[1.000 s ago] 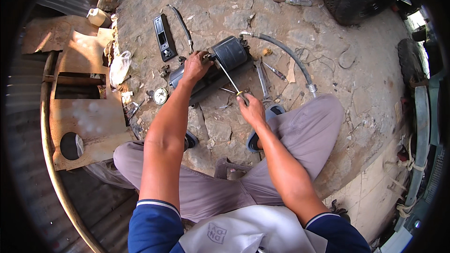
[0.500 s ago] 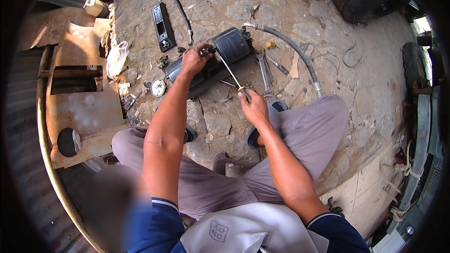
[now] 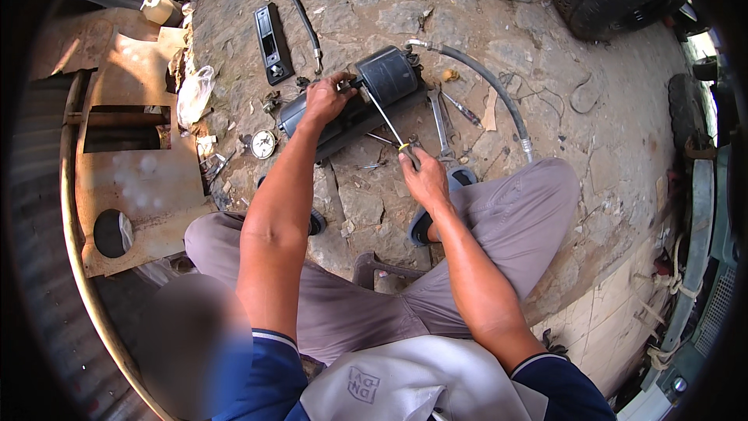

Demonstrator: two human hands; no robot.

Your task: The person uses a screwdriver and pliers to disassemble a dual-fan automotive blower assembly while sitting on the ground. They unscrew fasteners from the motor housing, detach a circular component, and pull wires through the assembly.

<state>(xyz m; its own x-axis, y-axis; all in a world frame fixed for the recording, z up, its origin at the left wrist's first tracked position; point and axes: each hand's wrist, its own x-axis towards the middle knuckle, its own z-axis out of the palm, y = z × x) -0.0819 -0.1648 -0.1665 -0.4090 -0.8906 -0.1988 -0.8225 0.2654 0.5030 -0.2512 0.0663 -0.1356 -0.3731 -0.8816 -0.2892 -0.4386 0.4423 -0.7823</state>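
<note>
Grasping screwdriver (image 3: pixel 386 119): right hand (image 3: pixel 426 177), shank angled toward black cylinder (image 3: pixel 389 76); left hand (image 3: pixel 325 101) braces alongside, I judge, its closure unclear.

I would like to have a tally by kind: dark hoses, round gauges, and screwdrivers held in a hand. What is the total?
Dark hoses: 2
Round gauges: 1
Screwdrivers held in the right hand: 1
Total: 4

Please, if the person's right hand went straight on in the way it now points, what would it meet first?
Along the line of the screwdriver it holds, the right hand would probably meet the black machine first, at its near side; this single view leaves the depth unclear.
</note>
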